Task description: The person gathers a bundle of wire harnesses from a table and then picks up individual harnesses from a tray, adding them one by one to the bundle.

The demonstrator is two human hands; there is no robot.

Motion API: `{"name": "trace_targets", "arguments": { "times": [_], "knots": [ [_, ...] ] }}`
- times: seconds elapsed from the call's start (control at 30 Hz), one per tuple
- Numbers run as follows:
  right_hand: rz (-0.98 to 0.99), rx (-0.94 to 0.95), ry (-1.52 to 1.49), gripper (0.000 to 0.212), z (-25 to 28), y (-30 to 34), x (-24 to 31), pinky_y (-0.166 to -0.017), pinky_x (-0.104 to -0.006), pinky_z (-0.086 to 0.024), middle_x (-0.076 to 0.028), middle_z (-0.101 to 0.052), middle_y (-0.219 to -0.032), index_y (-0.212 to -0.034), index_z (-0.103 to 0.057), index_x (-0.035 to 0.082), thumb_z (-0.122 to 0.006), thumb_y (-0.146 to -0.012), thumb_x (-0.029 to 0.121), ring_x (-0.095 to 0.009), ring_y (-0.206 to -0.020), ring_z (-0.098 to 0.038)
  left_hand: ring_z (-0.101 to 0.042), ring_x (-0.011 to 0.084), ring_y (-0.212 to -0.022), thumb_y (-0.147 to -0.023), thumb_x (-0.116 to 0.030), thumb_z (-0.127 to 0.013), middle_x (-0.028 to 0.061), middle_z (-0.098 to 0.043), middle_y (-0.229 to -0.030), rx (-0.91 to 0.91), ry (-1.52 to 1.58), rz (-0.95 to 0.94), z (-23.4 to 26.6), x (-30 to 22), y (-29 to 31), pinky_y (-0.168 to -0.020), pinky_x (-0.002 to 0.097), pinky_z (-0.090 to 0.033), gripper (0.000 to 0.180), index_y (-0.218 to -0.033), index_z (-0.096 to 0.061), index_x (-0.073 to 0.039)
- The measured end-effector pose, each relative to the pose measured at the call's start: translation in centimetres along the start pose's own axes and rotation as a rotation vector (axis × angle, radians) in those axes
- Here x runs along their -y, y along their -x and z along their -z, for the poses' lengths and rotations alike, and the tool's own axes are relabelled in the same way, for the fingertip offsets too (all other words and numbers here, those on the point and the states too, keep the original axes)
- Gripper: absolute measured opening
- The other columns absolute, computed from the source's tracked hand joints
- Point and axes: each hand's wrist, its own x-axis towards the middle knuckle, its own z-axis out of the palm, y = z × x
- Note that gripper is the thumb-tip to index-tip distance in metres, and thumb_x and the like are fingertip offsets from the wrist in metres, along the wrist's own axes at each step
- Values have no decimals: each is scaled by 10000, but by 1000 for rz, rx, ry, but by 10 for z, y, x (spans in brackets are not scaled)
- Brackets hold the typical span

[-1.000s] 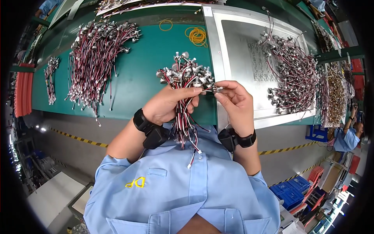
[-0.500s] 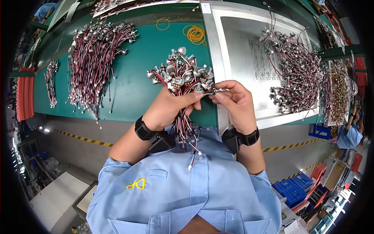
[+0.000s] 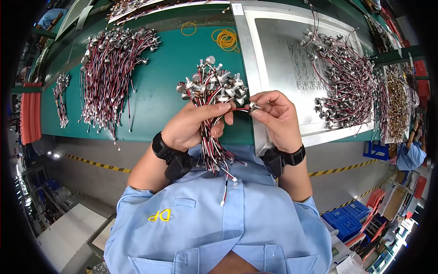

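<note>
My left hand point(image 3: 190, 124) is wrapped round a bundle of wired potentiometers point(image 3: 212, 86). Their metal bodies and shafts fan out above the fist, while red, black and white wires with small white plugs hang below it toward my shirt. Between the thumb and fingers of my right hand point(image 3: 279, 119) is a single potentiometer point(image 3: 254, 107), just right of the bundle. Its red and black wires run leftward to my left hand. Part of the wiring is hidden behind the left fingers.
A large potentiometer pile point(image 3: 112, 68) and a small bunch point(image 3: 61, 100) lie left on the green table point(image 3: 159, 96). Yellow rubber bands point(image 3: 226, 40) lie at the back. A metal-framed panel point(image 3: 278, 55) on the right carries another heap of wired potentiometers point(image 3: 344, 82).
The bundle has turned slightly in my left hand. The single potentiometer now sits a little farther from the bundle, its wires stretched more visibly between my hands.
</note>
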Motion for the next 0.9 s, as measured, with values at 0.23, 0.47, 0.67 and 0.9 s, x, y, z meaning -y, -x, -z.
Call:
{"name": "trace_targets", "arguments": {
  "times": [0.23, 0.47, 0.67, 0.9],
  "knots": [
    [154, 9, 244, 223, -13, 7, 15, -845, -290, -506, -112, -535, -1040, -970, -570, -31, -609, -772, -124, -193, -956, -602, -461, 74, -486, -904, -141, -567, 54, -590, -733, 66, 171, 98, 0, -7, 6, -458, 225, -374, 194, -1022, -584, 12],
    [271, -18, 398, 178, -27, 17, 19, -845, -295, -507, -116, -511, -1039, -926, -590, -60, -604, -767, -137, -197, -958, -595, -364, 46, -462, -930, -151, -515, 4, -489, -652, 194, 199, 49, 3, -6, 9, -442, 224, -309, 214, -1041, -577, 21],
    [185, -20, 296, 208, -27, 20, 22, -842, -272, -494, -108, -522, -1051, -960, -578, -47, -604, -772, -131, -170, -959, -583, -377, 57, -462, -917, -135, -512, 24, -504, -670, 189, 233, 34, 2, -6, 8, -448, 227, -320, 215, -1042, -572, 29],
    [130, -9, 230, 215, -17, 18, 18, -851, -260, -485, -99, -536, -1049, -988, -565, -38, -600, -791, -115, -154, -954, -581, -391, 70, -469, -884, -98, -525, 43, -510, -687, 192, 220, 17, -2, -4, 6, -454, 233, -332, 211, -1041, -563, 38]
  ]
}}
